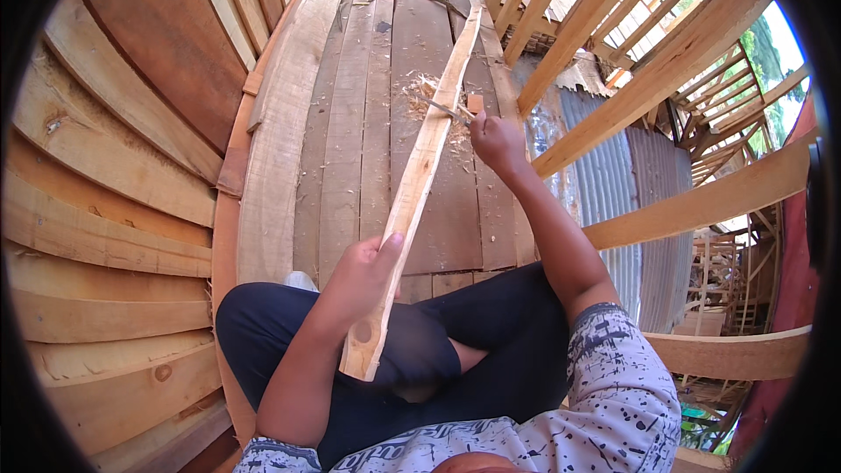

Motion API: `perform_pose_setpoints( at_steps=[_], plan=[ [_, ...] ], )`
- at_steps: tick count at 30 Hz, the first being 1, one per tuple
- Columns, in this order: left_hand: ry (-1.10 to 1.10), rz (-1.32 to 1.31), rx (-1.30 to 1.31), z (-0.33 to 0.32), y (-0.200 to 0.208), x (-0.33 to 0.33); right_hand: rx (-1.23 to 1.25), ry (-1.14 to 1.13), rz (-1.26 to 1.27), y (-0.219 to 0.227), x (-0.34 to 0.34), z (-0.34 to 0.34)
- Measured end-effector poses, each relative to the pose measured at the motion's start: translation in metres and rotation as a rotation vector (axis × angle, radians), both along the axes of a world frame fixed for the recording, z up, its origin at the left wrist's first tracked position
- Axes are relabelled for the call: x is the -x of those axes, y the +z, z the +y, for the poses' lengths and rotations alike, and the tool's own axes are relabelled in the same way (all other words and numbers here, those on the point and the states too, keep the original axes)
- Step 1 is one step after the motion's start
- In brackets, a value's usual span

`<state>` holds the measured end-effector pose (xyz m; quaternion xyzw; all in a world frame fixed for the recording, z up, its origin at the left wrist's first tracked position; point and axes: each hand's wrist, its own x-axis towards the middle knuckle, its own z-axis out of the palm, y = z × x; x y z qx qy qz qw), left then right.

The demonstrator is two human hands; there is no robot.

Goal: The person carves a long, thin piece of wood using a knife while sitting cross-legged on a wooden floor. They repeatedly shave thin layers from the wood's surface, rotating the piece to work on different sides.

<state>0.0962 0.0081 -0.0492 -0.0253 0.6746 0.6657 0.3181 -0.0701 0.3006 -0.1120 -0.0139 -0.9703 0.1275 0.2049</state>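
Note:
A long, narrow strip of pale wood (417,173) slants from above my lap to the far floorboards. Its near end, marked by a knot, rises over my crossed legs. My left hand (359,276) is wrapped round the strip close to that end, thumb on top. Farther along, my right hand (499,142) is closed at the right side of the strip, gripping a knife by its handle, which the fingers mostly hide. The thin dark knife blade (441,108) lies crosswise over the wood, touching its upper face.
Curled wood shavings (420,92) lie on the plank floor (350,166) around the blade, beside a small reddish wood block (475,103). Board walling (114,236) and a long plank (285,123) line the left. At right stand slanting wooden railings (653,79) above corrugated metal sheets (604,175).

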Motion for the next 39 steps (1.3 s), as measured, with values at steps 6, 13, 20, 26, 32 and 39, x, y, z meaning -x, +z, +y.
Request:
perform_pose_setpoints(
  at_steps=[6, 13, 20, 26, 32, 39],
  plan=[
    [0.019, -0.069, 0.031, -0.018, 0.014, 0.0, -0.063, 0.346, -0.205, 0.033, -0.054, -0.062],
    [0.025, -0.059, -0.066, -0.004, 0.005, 0.003, 0.105, -0.013, -0.051, -0.01, -0.006, -0.007],
    [0.016, -0.036, -0.089, -0.007, 0.006, -0.005, -0.08, 0.061, 0.032, 0.001, 0.012, 0.018],
    [-0.006, -0.066, 0.056, -0.018, 0.017, -0.009, -0.078, -0.061, -0.03, -0.003, 0.01, -0.01],
    [-0.004, -0.034, 0.035, -0.018, 0.018, -0.009, 0.19, -0.496, -0.202, -0.028, 0.016, 0.058],
    [0.003, 0.073, -0.051, -0.021, -0.009, -0.008, 0.655, -0.131, -0.192, 0.011, -0.01, -0.022]
  ],
)
